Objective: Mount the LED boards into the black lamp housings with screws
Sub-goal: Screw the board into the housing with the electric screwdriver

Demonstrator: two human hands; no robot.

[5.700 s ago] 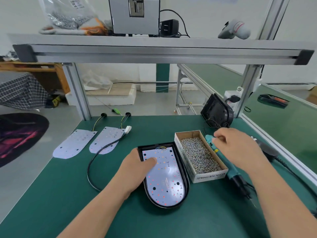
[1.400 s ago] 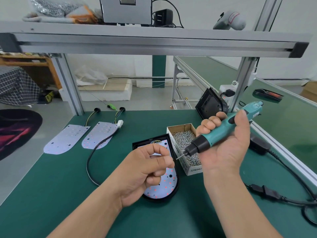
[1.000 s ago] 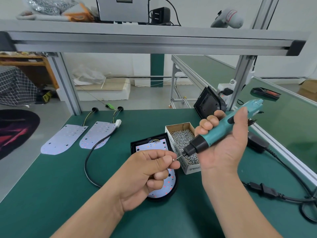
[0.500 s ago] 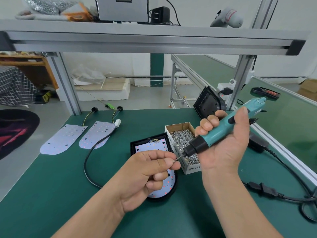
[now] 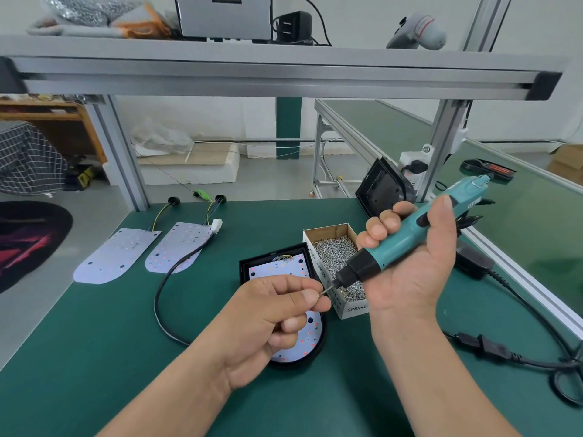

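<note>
Right hand raised, fingers wrapped round teal screwdriver, bit angled down-left; left hand curled, thumb and forefinger pinching a small screw at the bit tip; LED board seated in black housing on green bench, beneath the left hand, just beside screw box.
</note>
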